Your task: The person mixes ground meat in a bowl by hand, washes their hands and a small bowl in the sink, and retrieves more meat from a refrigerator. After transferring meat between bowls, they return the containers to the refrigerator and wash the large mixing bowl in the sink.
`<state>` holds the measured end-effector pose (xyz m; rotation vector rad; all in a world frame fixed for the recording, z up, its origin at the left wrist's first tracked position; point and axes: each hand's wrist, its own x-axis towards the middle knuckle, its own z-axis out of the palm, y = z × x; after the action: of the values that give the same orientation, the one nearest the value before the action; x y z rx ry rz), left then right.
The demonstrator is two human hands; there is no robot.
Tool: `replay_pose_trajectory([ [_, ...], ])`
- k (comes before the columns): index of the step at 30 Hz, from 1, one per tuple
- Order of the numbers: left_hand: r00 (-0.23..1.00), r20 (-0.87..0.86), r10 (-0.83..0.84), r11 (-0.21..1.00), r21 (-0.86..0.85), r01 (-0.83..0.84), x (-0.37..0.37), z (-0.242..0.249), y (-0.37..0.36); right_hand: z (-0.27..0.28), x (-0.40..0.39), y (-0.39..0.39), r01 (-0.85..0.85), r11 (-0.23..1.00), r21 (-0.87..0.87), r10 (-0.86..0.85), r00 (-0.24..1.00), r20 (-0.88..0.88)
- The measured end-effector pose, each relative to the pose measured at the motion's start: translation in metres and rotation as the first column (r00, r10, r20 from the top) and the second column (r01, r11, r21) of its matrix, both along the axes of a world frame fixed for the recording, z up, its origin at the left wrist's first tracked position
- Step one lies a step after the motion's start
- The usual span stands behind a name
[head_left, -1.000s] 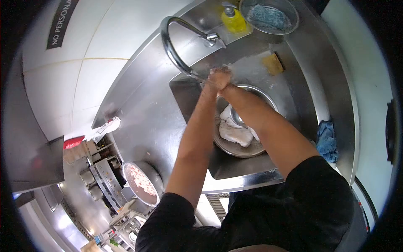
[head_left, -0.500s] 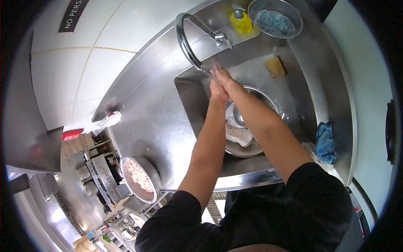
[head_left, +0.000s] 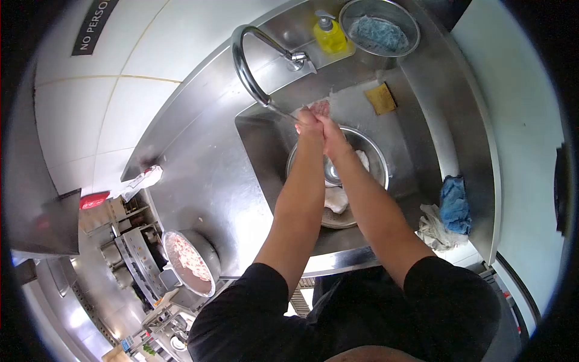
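Under the running tap (head_left: 244,66), my left hand (head_left: 309,122) and my right hand (head_left: 332,137) are pressed together. The left fingers are curled and closed against the right hand, while the right fingers are largely hidden. A pinkish, blurred patch (head_left: 321,108) shows just beyond the hands; I cannot make out what it is. Below my wrists a round metal bowl (head_left: 381,163) sits in the sink (head_left: 395,136), with a smaller metal bowl and a whitish, soft-looking piece (head_left: 336,200) inside, partly covered by my forearms.
A yellow-brown sponge (head_left: 380,99) lies in the sink. Behind it stand a yellow soap pump bottle (head_left: 330,37) and a metal bowl with a bluish scouring pad (head_left: 379,34). Blue cloth (head_left: 455,205) and whitish cloth (head_left: 439,229) rest at right. A pot (head_left: 208,256) of pinkish chopped pieces is at left.
My hands have rubbed over each other: the right lay over the left, and now the left fist is on the near side. The view has shifted slightly, moving the surroundings left in frame.
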<state>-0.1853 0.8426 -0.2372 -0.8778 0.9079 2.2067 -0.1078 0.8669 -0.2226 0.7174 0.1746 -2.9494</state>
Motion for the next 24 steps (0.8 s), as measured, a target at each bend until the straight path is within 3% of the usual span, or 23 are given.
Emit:
replay_pose_trajectory([
  [2, 0.993, 0.077, -0.088, 0.996, -0.009, 0.089, 0.005, 0.009, -0.014, -0.033, -0.011, -0.007, -0.018, 0.999, 0.044, 0.015, 0.998, 0.065],
  [4, 0.932, -0.129, -0.338, 0.941, -0.084, 0.329, -0.009, -0.040, -0.044, -0.078, -0.037, -0.019, -0.035, 0.991, 0.127, 0.021, 0.994, 0.106],
  [5, 0.862, -0.221, -0.456, 0.889, -0.141, 0.435, -0.015, -0.057, -0.058, -0.075, -0.052, -0.020, -0.085, 0.965, 0.248, 0.049, 0.987, 0.151],
  [7, 0.528, -0.453, -0.718, 0.654, -0.699, 0.289, -0.013, -0.033, -0.066, -0.061, -0.077, -0.018, -0.192, 0.859, 0.475, 0.078, 0.966, 0.248],
  [9, 0.536, -0.443, -0.718, 0.591, -0.796, 0.133, 0.008, 0.010, -0.062, -0.052, -0.097, -0.016, -0.301, 0.689, 0.659, 0.075, 0.934, 0.349],
  [10, 0.726, -0.410, -0.552, 0.701, -0.700, 0.138, 0.026, 0.042, -0.051, -0.051, -0.108, -0.014, -0.353, 0.581, 0.734, 0.059, 0.917, 0.394],
  [11, 0.873, -0.331, -0.359, 0.800, -0.591, 0.105, 0.043, 0.076, -0.041, -0.067, -0.116, -0.015, -0.088, 0.835, 0.543, 0.020, 0.991, 0.130],
  [12, 0.918, -0.216, -0.332, 0.857, -0.477, 0.197, 0.053, 0.106, -0.039, -0.097, -0.120, -0.018, 0.133, 0.966, 0.222, -0.110, 0.988, -0.112],
  [14, 0.928, -0.313, -0.203, 0.979, -0.085, 0.186, 0.057, 0.106, -0.041, -0.002, -0.106, -0.017, 0.267, 0.921, 0.283, -0.347, 0.893, 0.288],
  [15, 0.931, -0.341, -0.130, 0.975, 0.124, 0.182, 0.057, 0.101, -0.042, 0.007, -0.095, -0.017, 0.260, 0.945, 0.196, -0.305, 0.919, 0.249],
  [17, 0.939, -0.291, -0.185, 0.959, 0.155, 0.237, 0.039, 0.065, -0.049, 0.017, -0.081, -0.013, 0.226, 0.974, 0.023, -0.227, 0.960, 0.161],
  [19, 0.940, -0.225, -0.257, 0.932, 0.198, 0.302, 0.019, 0.039, -0.050, 0.030, -0.063, -0.013, 0.138, 0.945, 0.297, -0.163, 0.985, 0.061],
  [20, 0.948, -0.254, -0.191, 0.970, 0.099, 0.222, 0.019, 0.035, -0.045, 0.034, -0.051, -0.014, 0.094, 0.898, 0.430, -0.117, 0.993, 0.027],
  [21, 0.912, -0.360, -0.195, 0.934, 0.215, 0.285, 0.014, 0.023, -0.048, 0.045, -0.038, -0.014, 0.067, 0.665, 0.744, -0.106, 0.994, 0.005],
  [22, 0.868, -0.462, -0.182, 0.881, 0.316, 0.353, 0.002, -0.004, -0.058, 0.061, -0.023, -0.013, 0.038, 0.333, 0.942, -0.087, 0.996, -0.009],
  [23, 0.817, -0.556, -0.152, 0.810, 0.403, 0.426, -0.009, -0.032, -0.064, 0.070, -0.014, -0.010, 0.009, -0.049, 0.999, -0.063, 0.998, -0.012],
  [24, 0.823, -0.556, -0.115, 0.815, 0.421, 0.399, -0.013, -0.041, -0.054, 0.046, -0.011, -0.016, 0.107, -0.265, 0.958, 0.011, 0.994, -0.108],
])
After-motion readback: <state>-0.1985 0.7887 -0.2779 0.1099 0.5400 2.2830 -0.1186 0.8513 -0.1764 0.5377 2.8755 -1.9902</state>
